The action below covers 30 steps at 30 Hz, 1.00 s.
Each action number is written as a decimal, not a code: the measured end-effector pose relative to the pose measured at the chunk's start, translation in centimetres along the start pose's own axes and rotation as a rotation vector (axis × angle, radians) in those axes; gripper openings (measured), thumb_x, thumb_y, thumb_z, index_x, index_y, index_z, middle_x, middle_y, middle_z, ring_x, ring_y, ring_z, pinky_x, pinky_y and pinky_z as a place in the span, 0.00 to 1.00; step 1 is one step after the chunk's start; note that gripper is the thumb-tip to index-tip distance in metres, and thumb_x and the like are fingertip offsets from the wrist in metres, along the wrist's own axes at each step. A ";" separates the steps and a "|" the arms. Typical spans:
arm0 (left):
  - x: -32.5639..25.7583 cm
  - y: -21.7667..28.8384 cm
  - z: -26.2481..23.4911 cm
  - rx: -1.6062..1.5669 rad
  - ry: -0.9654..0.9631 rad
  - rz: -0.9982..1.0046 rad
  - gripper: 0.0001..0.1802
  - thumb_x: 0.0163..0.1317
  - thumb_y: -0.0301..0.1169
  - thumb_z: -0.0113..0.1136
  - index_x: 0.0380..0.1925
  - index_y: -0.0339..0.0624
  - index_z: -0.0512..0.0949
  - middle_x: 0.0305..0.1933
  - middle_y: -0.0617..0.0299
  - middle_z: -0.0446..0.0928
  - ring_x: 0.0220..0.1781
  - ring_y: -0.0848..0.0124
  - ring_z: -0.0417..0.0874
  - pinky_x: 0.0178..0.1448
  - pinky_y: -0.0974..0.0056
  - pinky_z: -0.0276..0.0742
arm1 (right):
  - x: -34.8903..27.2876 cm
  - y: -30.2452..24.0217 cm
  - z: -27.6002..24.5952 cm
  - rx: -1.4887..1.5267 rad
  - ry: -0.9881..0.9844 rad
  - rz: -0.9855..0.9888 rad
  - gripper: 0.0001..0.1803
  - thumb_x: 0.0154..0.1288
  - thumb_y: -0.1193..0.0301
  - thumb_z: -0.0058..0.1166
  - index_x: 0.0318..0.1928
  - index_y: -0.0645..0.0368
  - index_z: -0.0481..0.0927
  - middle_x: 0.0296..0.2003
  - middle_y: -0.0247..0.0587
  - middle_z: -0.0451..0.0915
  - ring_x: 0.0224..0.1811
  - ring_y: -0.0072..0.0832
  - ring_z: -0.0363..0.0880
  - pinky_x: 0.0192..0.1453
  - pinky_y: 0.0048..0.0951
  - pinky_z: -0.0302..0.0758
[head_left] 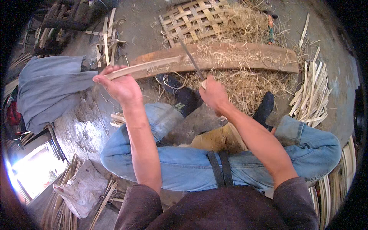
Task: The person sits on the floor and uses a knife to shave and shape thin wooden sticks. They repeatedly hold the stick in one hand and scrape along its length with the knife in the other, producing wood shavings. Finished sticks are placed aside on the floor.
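My left hand (123, 89) holds one end of a pale bamboo strip (147, 66), its fingers curled behind the strip. The strip slants up to the right across a long wooden board (245, 57). In my right hand (215, 95) is the handle of a long, narrow-bladed knife (190, 56), gripped in a fist. The blade points up and to the left and crosses the strip's far end over the board. Whether the edge touches the strip I cannot tell. Curly shavings (245, 86) lie on the board and heap up in front of it.
Beyond the board lies a woven bamboo lattice (193, 19) partly covered in shavings. Cut strips (312, 92) are piled at the right, with more strips (107, 38) at the far left. A grey cloth (50, 88) hangs left of my left hand; a pale sack (85, 188) sits lower left.
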State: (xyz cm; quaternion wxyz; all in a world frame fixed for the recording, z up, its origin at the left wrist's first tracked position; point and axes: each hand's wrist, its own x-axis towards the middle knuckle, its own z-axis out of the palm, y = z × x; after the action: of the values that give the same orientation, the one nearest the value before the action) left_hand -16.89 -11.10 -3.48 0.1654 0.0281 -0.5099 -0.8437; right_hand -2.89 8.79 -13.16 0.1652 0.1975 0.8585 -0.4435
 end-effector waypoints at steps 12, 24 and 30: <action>-0.6 -0.6 0.2 -0.053 -0.045 0.063 0.28 0.67 0.61 0.41 0.25 0.49 0.68 0.24 0.71 0.60 0.29 0.77 0.62 0.43 0.67 0.64 | -2.6 -5.6 -0.1 0.180 -0.200 -0.336 0.19 0.56 0.68 0.57 0.42 0.67 0.68 0.26 0.63 0.78 0.33 0.58 0.80 0.39 0.52 0.76; 0.1 -0.4 -2.0 -0.134 -0.065 0.021 0.28 0.67 0.61 0.40 0.19 0.53 0.66 0.20 0.73 0.60 0.24 0.77 0.60 0.44 0.63 0.65 | -0.5 -5.1 -1.6 -0.027 -0.220 -0.344 0.18 0.57 0.70 0.52 0.43 0.71 0.68 0.25 0.63 0.78 0.33 0.57 0.80 0.39 0.48 0.77; -0.5 -0.7 -0.4 -0.022 -0.035 0.078 0.28 0.68 0.62 0.39 0.20 0.54 0.63 0.21 0.73 0.56 0.25 0.77 0.59 0.44 0.63 0.62 | 0.9 -1.8 -0.7 -0.022 -0.125 -0.268 0.19 0.57 0.69 0.52 0.44 0.72 0.69 0.28 0.65 0.79 0.35 0.57 0.80 0.42 0.49 0.76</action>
State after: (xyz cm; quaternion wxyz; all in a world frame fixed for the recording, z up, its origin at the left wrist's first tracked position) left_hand -16.52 -11.02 -4.33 0.1895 -0.0083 -0.5042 -0.8425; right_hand -4.64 8.63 -11.98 0.1600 0.0512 0.8701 -0.4634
